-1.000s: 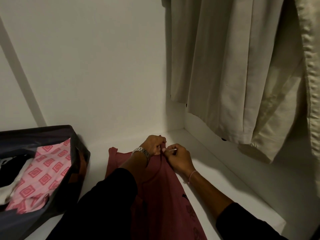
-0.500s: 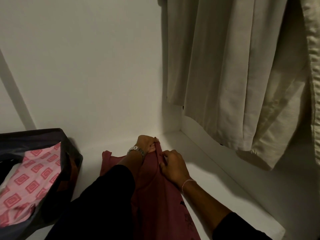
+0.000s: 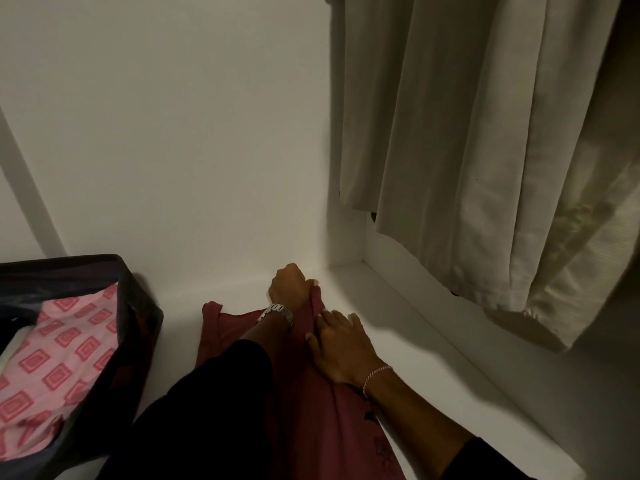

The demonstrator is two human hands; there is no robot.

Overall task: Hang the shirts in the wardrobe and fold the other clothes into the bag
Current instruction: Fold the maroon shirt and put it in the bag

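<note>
A dark red garment lies lengthwise on the white wardrobe shelf. My left hand, with a metal watch at the wrist, is closed on the garment's far top edge. My right hand, with a thin bracelet, lies flat on the cloth just below, fingers spread and pressing it down. At the left stands a dark fabric bag, open at the top, holding a folded pink cloth with a red square pattern. Cream shirts hang at the upper right.
The wardrobe's white back wall rises right behind the garment. The hanging shirts' hems reach low over the right side of the shelf. The shelf's front right edge runs diagonally at the lower right.
My right hand has let go of the top edge and slid down to lie flat on the cloth. My left hand keeps its grip at the top.
</note>
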